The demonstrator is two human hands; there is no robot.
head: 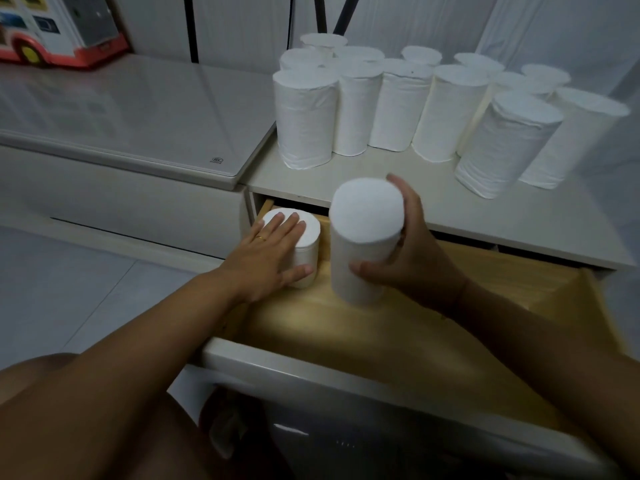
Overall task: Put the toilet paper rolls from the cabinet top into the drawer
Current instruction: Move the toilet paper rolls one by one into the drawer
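Observation:
Several white toilet paper rolls (408, 105) stand upright on the pale cabinet top (433, 199). Below it the wooden drawer (398, 327) is pulled open. One roll (306, 237) stands upright in the drawer's back left corner; my left hand (268, 252) lies over it, fingers spread on its top and thumb against its side. My right hand (408, 251) grips a second roll (363, 244) upright, above the drawer just to the right of the first one.
A lower white unit with a glass top (121, 109) adjoins the cabinet on the left, with a red toy vehicle (59, 32) at its back. The drawer's white front panel (346, 386) is near me. My knee (104, 427) is at bottom left.

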